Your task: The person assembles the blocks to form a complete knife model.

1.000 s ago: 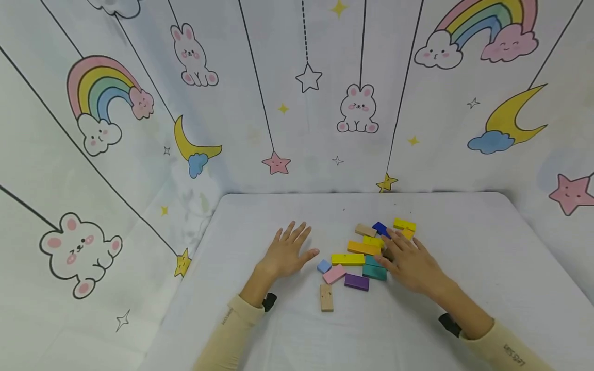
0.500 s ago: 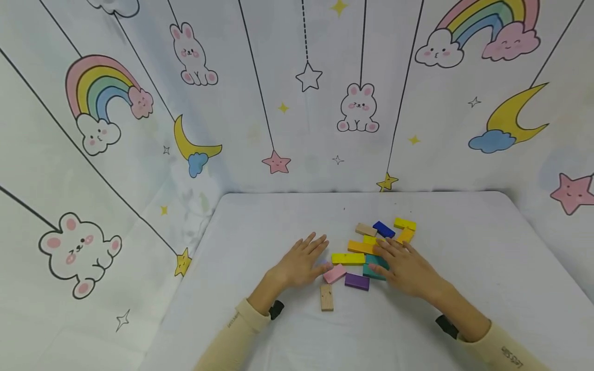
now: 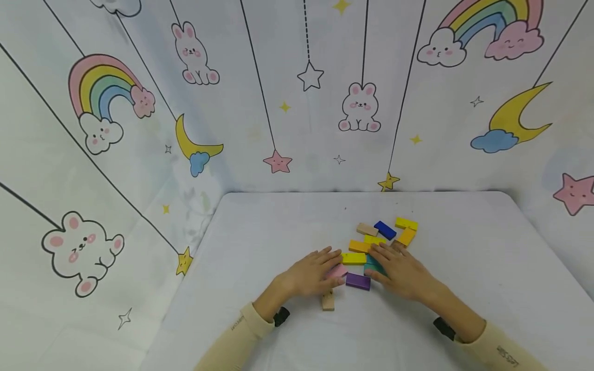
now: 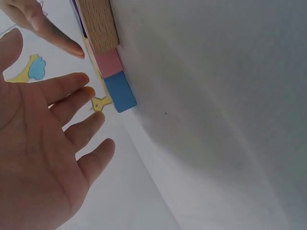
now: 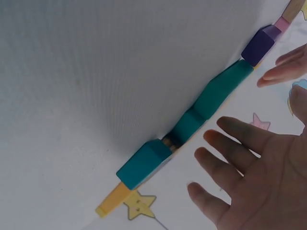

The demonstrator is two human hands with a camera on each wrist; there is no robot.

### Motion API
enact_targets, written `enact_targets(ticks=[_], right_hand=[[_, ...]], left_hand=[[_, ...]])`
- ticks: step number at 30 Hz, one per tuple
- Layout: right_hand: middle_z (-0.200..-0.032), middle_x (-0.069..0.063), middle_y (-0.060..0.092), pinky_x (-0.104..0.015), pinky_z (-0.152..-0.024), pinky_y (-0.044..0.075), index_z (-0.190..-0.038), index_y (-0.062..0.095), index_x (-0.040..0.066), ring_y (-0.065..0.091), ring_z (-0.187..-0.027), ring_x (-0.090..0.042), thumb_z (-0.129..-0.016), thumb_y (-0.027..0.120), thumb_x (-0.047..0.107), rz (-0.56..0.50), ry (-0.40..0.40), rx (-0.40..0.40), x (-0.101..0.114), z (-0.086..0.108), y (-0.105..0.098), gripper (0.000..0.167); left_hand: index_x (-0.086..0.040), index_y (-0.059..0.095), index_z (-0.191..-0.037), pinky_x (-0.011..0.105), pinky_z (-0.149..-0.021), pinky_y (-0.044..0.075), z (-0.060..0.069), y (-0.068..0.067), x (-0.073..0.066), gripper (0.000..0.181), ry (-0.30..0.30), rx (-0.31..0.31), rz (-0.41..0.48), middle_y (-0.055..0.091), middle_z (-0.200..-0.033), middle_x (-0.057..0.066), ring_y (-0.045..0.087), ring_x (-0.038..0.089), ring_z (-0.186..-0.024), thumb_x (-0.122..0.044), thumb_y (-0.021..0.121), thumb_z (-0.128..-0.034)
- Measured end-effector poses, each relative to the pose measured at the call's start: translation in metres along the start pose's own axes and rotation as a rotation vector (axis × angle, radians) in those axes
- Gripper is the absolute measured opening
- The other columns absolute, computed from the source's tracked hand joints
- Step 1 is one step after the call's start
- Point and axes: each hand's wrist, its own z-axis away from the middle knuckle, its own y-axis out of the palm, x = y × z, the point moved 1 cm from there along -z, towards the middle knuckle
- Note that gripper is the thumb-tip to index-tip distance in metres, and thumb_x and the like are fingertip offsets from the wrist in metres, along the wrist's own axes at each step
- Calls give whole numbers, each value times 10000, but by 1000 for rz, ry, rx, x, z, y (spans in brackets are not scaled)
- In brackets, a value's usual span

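My left hand (image 3: 312, 273) hovers palm down over the left side of a cluster of small wooden blocks, its fingers extended. Below it are a pink block (image 3: 340, 271) and a plain wood block (image 3: 328, 301), both partly covered. The left wrist view shows a blue block (image 4: 120, 93) beyond the fingertips, not touched. My right hand (image 3: 401, 270) is spread above the cluster's right side, partly covering teal blocks (image 3: 374, 265). Between the hands lie a purple block (image 3: 358, 282) and a yellow block (image 3: 354, 259). In the right wrist view, a gap separates the fingers from a teal block (image 5: 144, 165).
Behind the right hand lie a dark blue block (image 3: 385, 230), another plain wood block (image 3: 367, 229) and yellow-orange blocks (image 3: 406, 237). A white cloth covers the table (image 3: 260, 221). A printed curtain (image 3: 306, 123) rises at its back edge.
The left hand has moved right and slightly nearer, now covering the light blue block and part of the pink one. The right hand has shifted a little left and nearer. The blocks look unmoved.
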Motion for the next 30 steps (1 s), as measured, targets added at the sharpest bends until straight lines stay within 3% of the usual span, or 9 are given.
enact_targets(ticks=[8,19,30], right_hand=[[-1576,-186,489,-657,-1233,214,-1514,526,18,440,-1462,-416,-1057,521,569,13,-10,35,4,-2,0,716],[-1565,-184,504,-673,-1205,272,-1504,537,9,488,-1425,-412,-1040,590,521,38,-31,28,6,-7,1,693],[-1596,-227,445,-651,-1183,333,-1529,500,2,446,-1450,-431,-1035,606,510,24,-43,90,8,-13,0,717]], left_hand=[[-139,328,-1648,383,-1297,172,-1,4,-6,802,2,45,-30,264,-1720,2,198,232,-1597,-688,286,-1065],[-208,379,-1635,443,-1290,209,-2,4,-10,743,-68,-2,-159,325,-1698,-9,230,235,-1588,-680,295,-1067],[-143,447,-1595,453,-1279,247,2,1,-9,761,-170,-56,-218,379,-1671,20,285,244,-1568,-676,349,-1061]])
